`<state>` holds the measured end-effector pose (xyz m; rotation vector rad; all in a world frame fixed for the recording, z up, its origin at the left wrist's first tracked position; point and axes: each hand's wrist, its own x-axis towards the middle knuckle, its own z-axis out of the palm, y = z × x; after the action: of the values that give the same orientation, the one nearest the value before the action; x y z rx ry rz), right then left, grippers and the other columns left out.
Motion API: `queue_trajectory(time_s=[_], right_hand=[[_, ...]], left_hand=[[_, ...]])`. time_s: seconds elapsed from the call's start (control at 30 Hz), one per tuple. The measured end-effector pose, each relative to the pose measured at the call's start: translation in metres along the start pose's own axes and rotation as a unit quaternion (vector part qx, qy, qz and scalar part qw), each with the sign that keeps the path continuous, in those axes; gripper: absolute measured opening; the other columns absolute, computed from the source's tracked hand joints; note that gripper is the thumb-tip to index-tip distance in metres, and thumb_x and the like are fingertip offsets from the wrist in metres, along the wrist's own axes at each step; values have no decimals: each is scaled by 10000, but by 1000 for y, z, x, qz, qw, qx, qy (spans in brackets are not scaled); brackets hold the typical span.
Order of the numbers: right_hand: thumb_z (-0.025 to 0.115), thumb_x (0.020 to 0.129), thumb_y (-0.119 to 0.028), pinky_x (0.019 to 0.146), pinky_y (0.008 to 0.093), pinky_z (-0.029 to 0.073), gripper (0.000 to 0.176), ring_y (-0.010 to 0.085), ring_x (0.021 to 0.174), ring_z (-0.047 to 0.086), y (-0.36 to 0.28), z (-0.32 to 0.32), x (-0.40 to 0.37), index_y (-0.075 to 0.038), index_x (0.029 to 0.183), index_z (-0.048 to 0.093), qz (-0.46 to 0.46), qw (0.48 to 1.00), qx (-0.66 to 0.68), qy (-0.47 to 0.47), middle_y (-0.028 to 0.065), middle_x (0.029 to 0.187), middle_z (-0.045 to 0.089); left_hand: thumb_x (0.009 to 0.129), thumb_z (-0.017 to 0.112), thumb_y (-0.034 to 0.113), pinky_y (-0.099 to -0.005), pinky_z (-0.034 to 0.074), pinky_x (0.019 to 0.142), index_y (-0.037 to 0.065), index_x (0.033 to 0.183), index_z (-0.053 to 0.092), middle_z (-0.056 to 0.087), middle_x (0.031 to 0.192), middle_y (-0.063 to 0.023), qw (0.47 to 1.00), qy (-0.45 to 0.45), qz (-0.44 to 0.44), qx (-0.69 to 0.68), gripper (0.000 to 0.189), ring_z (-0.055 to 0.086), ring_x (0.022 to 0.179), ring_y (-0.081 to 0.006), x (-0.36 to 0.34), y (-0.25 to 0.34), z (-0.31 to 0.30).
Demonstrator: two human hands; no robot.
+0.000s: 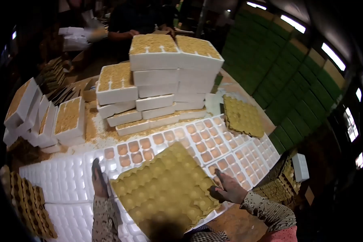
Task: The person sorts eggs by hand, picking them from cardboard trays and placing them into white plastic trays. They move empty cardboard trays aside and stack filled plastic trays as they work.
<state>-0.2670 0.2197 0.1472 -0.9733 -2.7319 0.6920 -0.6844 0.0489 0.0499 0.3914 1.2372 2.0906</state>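
A yellowish-brown moulded-pulp egg tray (165, 185), bumpy side up, lies tilted over white plastic trays in front of me. My left hand (100, 182) is flat and upright beside its left corner, fingers stretched out. At the tray's right edge, my right hand (231, 190) has its thumb side on the rim, with a finger extended over the eggs beyond. Pale brown eggs (134, 151) fill cells of the white trays behind and to the right. To the left, a white cell tray (64, 177) shows bare cells.
White boxes topped with yellowish shavings (155, 60) are stacked at the back; more boxes (68, 117) stand left. Another pulp tray (244, 117) lies at the right. Pulp trays (28, 201) sit at lower left. Green stacks (286, 76) line the right. A person (137, 20) is behind the boxes.
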Motion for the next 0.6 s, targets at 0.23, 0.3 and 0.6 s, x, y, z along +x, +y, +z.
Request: queue_trajectory(time_s=[0.23, 0.3, 0.6], right_hand=[[495, 922, -281, 753, 378, 480, 631, 299, 825, 621, -26, -6, -12, -135, 1463, 205, 121, 969, 215, -9, 198, 880, 598], [506, 913, -302, 886, 442, 438, 619, 386, 1009, 561, -39, -41, 1, -100, 1437, 247, 140, 953, 263, -58, 240, 1067, 567], [640, 736, -391, 1045, 593, 284, 662, 466, 1204, 357, -13, -30, 15, 3, 1238, 461, -151, 930, -156, 297, 277, 1220, 417]], left_hand=[[930, 540, 236, -393, 378, 1009, 15, 1366, 371, 409, 1375, -144, 996, 71, 28, 37, 517, 437, 1213, -273, -164, 46, 110], [922, 552, 205, -432, 445, 935, 112, 1421, 315, 362, 1406, -159, 997, 60, 36, 36, 560, 444, 1198, -310, -172, 68, 133], [880, 647, 171, -310, 506, 822, -4, 1302, 433, 573, 1154, -110, 991, -99, 89, 26, 504, 588, 993, -205, -99, -15, 355]])
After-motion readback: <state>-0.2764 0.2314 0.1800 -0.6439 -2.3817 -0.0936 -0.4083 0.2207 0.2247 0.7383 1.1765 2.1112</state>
